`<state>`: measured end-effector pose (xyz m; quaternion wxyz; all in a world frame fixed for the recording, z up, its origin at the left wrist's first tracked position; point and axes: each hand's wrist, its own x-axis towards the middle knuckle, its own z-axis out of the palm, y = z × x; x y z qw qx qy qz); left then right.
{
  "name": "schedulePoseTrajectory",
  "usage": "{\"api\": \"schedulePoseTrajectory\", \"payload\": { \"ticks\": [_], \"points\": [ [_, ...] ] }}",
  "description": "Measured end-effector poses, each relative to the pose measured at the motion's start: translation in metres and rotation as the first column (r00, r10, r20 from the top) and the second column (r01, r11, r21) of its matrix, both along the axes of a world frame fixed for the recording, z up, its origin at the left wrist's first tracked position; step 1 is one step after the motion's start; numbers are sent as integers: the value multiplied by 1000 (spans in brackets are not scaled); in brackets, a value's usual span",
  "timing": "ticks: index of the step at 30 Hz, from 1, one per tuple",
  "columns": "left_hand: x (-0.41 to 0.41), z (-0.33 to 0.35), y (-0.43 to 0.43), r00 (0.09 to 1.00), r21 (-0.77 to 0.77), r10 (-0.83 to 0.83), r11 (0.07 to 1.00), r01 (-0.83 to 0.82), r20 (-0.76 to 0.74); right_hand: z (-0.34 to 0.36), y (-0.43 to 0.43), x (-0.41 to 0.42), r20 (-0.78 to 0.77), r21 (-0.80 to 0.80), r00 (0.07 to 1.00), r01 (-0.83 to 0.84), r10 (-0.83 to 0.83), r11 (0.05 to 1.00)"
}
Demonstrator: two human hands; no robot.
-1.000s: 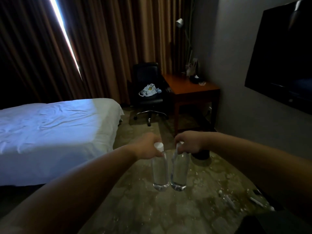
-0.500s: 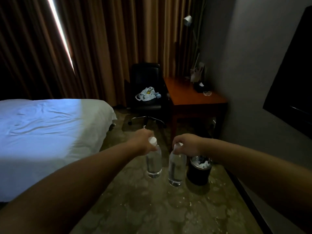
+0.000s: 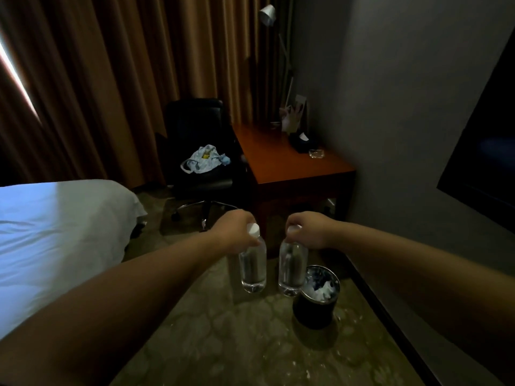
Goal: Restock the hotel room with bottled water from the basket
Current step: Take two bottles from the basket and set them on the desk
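Both arms are stretched out in front of me in a dim hotel room. My left hand (image 3: 234, 228) grips the neck of a clear water bottle (image 3: 253, 267) with a white cap, and the bottle hangs upright above the carpet. My right hand (image 3: 308, 228) holds a second clear water bottle (image 3: 292, 267) by its top in the same way. The two bottles hang side by side, a small gap between them. No basket is in view.
A wooden desk (image 3: 281, 165) stands ahead against the right wall, with a tissue box (image 3: 301, 142) and a glass ashtray (image 3: 316, 153) on it. A black office chair (image 3: 203, 151) with a cloth bundle sits left of it. A full waste bin (image 3: 316, 298) stands below the bottles. The bed (image 3: 55, 232) lies on the left.
The desk, chair and bin have come closer and the view has swung right, so I have moved forward. Both hands keep their hold on the bottles, which stay side by side.
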<state>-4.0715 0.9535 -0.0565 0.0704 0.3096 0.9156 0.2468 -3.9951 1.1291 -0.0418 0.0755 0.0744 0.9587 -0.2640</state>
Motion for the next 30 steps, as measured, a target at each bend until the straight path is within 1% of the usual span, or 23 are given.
{"api": "schedulePoseTrajectory", "payload": {
  "ticks": [3, 7, 12, 18, 22, 25, 30],
  "points": [
    [-55, 7, 23, 999, 4, -39, 999, 39, -15, 5, 21, -53, -1, 25, 1000, 29, -29, 999],
    [-114, 13, 48, 997, 12, -68, 998, 69, -46, 10, 40, -107, -51, 73, 995, 88, -85, 993],
    [-178, 14, 75, 996, 16, -85, 996, 85, -30, 16, 63, -169, -91, 146, 986, 149, -137, 978],
    [-240, 10, 107, 999, 26, -42, 999, 42, -11, 15, 97, -226, -103, 149, 977, 200, -186, 968],
    [-279, 2, 132, 998, 107, 21, 994, -28, 67, 7, 124, -272, -69, 150, 985, 167, -158, 975],
    [-306, -5, 159, 997, 145, 42, 988, -50, 60, -3, 146, -309, -58, 174, 991, 133, -124, 976],
    [-365, -4, 223, 999, 86, 14, 996, -18, 50, -9, 199, -371, -39, 174, 993, 112, -107, 978]
  ]
}}
